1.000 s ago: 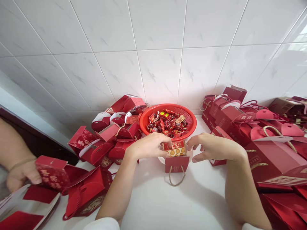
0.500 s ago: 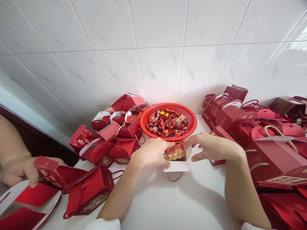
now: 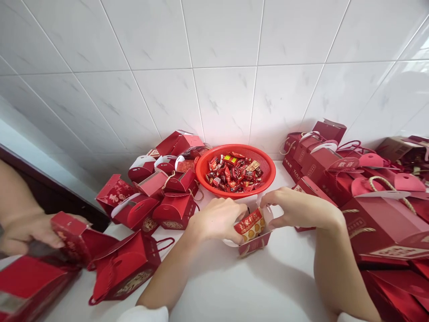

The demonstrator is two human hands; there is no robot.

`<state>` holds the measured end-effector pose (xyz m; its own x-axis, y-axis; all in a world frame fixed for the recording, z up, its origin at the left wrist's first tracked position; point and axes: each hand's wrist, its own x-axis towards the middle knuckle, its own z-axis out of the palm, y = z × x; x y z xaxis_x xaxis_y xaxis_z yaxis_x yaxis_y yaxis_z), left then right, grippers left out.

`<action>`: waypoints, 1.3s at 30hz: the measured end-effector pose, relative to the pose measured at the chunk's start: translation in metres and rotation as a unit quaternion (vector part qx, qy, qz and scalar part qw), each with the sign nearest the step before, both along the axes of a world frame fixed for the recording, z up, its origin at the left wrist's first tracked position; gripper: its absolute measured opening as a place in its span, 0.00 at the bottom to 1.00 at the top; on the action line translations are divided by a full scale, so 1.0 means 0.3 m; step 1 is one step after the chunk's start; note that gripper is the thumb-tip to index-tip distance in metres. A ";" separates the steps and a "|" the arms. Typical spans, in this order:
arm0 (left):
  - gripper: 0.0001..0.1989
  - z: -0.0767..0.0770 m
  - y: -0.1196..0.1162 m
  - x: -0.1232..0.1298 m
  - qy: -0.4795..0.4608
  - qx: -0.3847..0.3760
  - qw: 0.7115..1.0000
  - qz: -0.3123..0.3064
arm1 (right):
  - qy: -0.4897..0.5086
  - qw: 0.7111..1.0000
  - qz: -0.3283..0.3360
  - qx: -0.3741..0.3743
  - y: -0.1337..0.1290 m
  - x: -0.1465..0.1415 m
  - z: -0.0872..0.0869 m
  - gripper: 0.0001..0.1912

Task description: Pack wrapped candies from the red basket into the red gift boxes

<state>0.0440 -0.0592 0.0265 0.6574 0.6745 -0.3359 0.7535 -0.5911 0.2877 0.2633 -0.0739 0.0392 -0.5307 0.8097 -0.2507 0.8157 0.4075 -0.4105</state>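
Below the candy basket a small red gift box [image 3: 256, 245] with white inner flaps lies open on the white table. Inside it a red-and-gold snack packet [image 3: 250, 226], printed with round yellow pieces, rests at a tilt. My left hand [image 3: 216, 220] curls over the left side of the box, thumb and fingers closed around the packet's left end. On the other side, my right hand [image 3: 291, 206] pinches the box's white right flap [image 3: 267, 215] between thumb and fingers. The box's bottom is hidden.
A red plastic basket [image 3: 201, 172] holds wrapped candies [image 3: 233, 174] against the tiled wall. Red gift boxes crowd the left [image 3: 174, 210] and right [image 3: 378, 223]. At far left another person's hand [image 3: 30, 232] is by a red box [image 3: 73, 237].
The box's front side has come up, showing its red outside, and the packet has tilted. My right fingers have closed on the flap. The other person's hand and nearby box have shifted.
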 end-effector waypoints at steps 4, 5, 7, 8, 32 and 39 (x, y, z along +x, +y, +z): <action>0.12 0.011 0.011 -0.008 -0.007 -0.016 0.999 -0.043 | 0.000 1.000 -0.012 -0.008 0.009 0.004 -0.004 0.19; 0.11 0.013 0.011 -0.011 -0.014 -0.023 0.998 -0.049 | 0.008 1.000 -0.005 -0.013 0.009 0.004 -0.002 0.20; 0.08 0.012 0.011 -0.010 -0.030 -0.033 0.997 -0.061 | 0.030 0.999 0.020 -0.020 0.010 0.002 0.004 0.22; 0.08 0.008 0.009 -0.005 -0.037 -0.037 0.996 -0.067 | 0.038 0.998 0.031 -0.023 0.011 0.001 0.006 0.23; 0.12 0.008 0.024 -0.018 -0.060 0.007 0.997 -0.051 | -0.025 0.997 -0.047 0.053 -0.028 -0.010 -0.004 0.12; 0.19 0.011 0.030 -0.011 -0.063 -0.079 0.992 -0.069 | -0.099 0.989 -0.105 0.042 0.019 -0.040 -0.025 0.14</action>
<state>0.0407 -0.0502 0.0299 0.7835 0.5204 -0.3397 0.6206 -0.6266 0.4715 0.2513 -0.0683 0.0316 -0.2965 0.9191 -0.2596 0.9467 0.2470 -0.2070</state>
